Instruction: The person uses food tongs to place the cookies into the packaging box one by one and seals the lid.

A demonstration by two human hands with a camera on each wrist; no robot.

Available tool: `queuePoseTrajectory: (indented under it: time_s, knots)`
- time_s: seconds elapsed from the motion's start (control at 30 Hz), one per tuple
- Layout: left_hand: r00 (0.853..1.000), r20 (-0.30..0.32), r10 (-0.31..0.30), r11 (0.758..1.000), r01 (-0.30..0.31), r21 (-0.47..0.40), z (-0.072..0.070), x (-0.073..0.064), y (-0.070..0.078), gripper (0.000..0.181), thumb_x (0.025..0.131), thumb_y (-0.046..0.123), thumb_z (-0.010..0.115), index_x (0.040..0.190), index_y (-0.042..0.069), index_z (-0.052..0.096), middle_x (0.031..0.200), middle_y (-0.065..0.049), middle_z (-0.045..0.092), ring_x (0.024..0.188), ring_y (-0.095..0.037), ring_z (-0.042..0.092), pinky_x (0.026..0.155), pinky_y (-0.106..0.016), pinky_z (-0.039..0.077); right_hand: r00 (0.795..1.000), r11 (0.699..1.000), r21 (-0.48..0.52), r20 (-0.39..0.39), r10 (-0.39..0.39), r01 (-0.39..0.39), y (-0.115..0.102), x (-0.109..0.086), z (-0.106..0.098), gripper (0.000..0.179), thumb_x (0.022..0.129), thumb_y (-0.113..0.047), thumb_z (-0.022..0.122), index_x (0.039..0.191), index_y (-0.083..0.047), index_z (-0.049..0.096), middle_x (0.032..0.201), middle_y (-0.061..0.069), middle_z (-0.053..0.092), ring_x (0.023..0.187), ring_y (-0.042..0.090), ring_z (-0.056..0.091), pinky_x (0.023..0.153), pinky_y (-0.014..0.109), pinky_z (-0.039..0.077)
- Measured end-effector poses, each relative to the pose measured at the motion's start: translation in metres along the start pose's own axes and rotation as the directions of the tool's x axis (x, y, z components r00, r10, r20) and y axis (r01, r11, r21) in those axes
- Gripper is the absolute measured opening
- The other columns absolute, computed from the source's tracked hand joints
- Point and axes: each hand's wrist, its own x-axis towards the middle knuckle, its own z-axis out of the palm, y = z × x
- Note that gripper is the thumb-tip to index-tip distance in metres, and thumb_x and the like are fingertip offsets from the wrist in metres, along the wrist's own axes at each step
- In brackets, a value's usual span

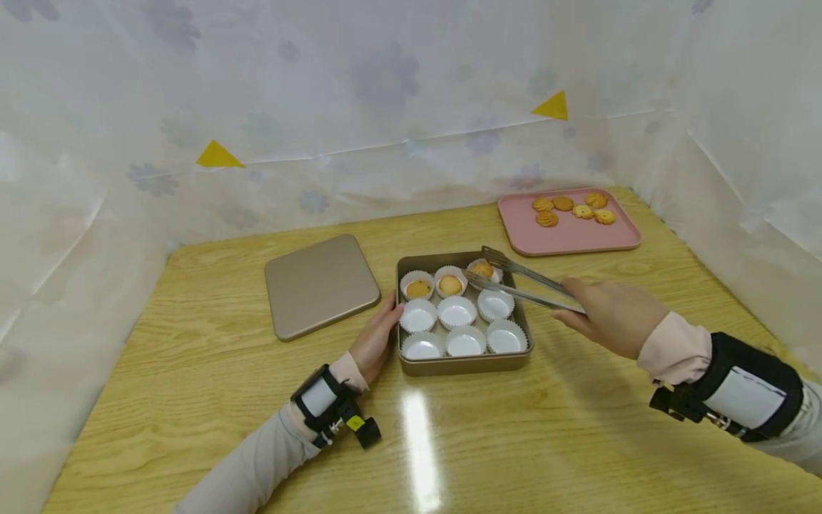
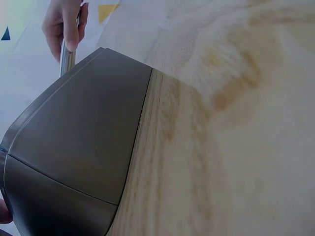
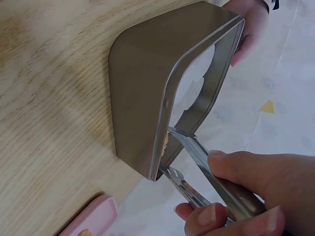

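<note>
My right hand point(image 1: 613, 314) grips a pair of metal tongs point(image 1: 536, 298), thumb on one arm and fingers on the other in the right wrist view. The tong tips are spread around a cookie point(image 1: 481, 270) in the back right paper cup of a brown metal tin point(image 1: 465, 366); whether they touch it I cannot tell. Two more cups in the back row hold a speckled cookie point(image 1: 418, 288) and a round cookie point(image 1: 450, 285). White paper cups point(image 1: 457, 312) in the other rows hold nothing. My left hand point(image 1: 375, 343) rests against the tin's left side.
A pink tray point(image 1: 565, 244) with several cookies point(image 1: 563, 203) lies at the back right. The flat brown lid point(image 1: 322, 287) lies left of the tin. White patterned sheeting point(image 1: 385, 93) stands behind and beside the wooden table point(image 1: 212, 400).
</note>
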Motion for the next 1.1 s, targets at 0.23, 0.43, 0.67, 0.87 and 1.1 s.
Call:
queuePoseTrajectory:
  time_s: [0.23, 0.43, 0.67, 0.87, 1.1]
  knots:
    - [1.0, -0.013, -0.005, 1.0, 0.005, 0.001, 0.0002, -0.0002, 0.0004, 0.061, 0.106, 0.023, 0.033, 0.156, 0.005, 0.001, 0.163, -0.01, -0.006, 0.148, -0.023, -0.011, 0.121, -0.043, -0.004, 1.0, 1.0, -0.021, -0.012, 0.019, -0.019, -0.0019, -0.0018, 0.0011, 0.036, 0.088, -0.021, 0.071, 0.106, 0.006, 0.055, 0.058, -0.001, 0.051, 0.048, 0.011, 0.048, 0.042, 0.032, 0.04]
    - [1.0, -0.014, -0.009, 1.0, 0.009, 0.006, -0.0002, -0.0006, -0.0004, 0.062, 0.106, 0.023, 0.033, 0.156, 0.006, 0.001, 0.163, -0.009, -0.006, 0.148, -0.023, -0.011, 0.121, -0.043, -0.003, 1.0, 1.0, -0.025, -0.019, 0.014, -0.015, -0.0026, -0.0026, 0.0023, 0.036, 0.088, -0.021, 0.071, 0.105, 0.006, 0.054, 0.057, -0.001, 0.048, 0.046, 0.01, 0.045, 0.041, 0.03, 0.038]
    - [1.0, -0.013, -0.012, 1.0, 0.012, 0.01, -0.0008, 0.0, -0.0019, 0.062, 0.106, 0.024, 0.034, 0.156, 0.006, 0.001, 0.163, -0.009, -0.007, 0.148, -0.023, -0.011, 0.121, -0.043, -0.003, 0.999, 0.999, -0.034, -0.032, 0.018, -0.019, -0.0025, -0.0033, 0.0035, 0.035, 0.088, -0.022, 0.071, 0.102, 0.005, 0.054, 0.057, -0.001, 0.049, 0.047, 0.011, 0.046, 0.041, 0.031, 0.038]
    - [1.0, -0.015, -0.014, 1.0, 0.014, 0.011, -0.0008, 0.0001, -0.0026, 0.062, 0.106, 0.024, 0.034, 0.156, 0.007, 0.001, 0.163, -0.009, -0.006, 0.149, -0.023, -0.011, 0.121, -0.044, -0.003, 0.999, 1.0, -0.023, -0.029, 0.02, -0.021, -0.0021, -0.0035, 0.0044, 0.035, 0.088, -0.022, 0.071, 0.101, 0.004, 0.053, 0.057, -0.001, 0.049, 0.046, 0.011, 0.045, 0.041, 0.03, 0.038]
    - [1.0, -0.01, -0.011, 1.0, 0.011, 0.012, -0.0014, 0.0011, -0.0033, 0.062, 0.106, 0.024, 0.033, 0.156, 0.006, 0.001, 0.163, -0.009, -0.007, 0.148, -0.023, -0.011, 0.121, -0.044, -0.003, 0.997, 0.994, 0.084, 0.035, 0.065, -0.068, 0.0002, -0.0011, -0.0034, 0.046, 0.093, -0.028, 0.066, 0.119, 0.009, 0.054, 0.084, 0.013, 0.068, 0.065, 0.018, 0.062, 0.057, 0.04, 0.052]
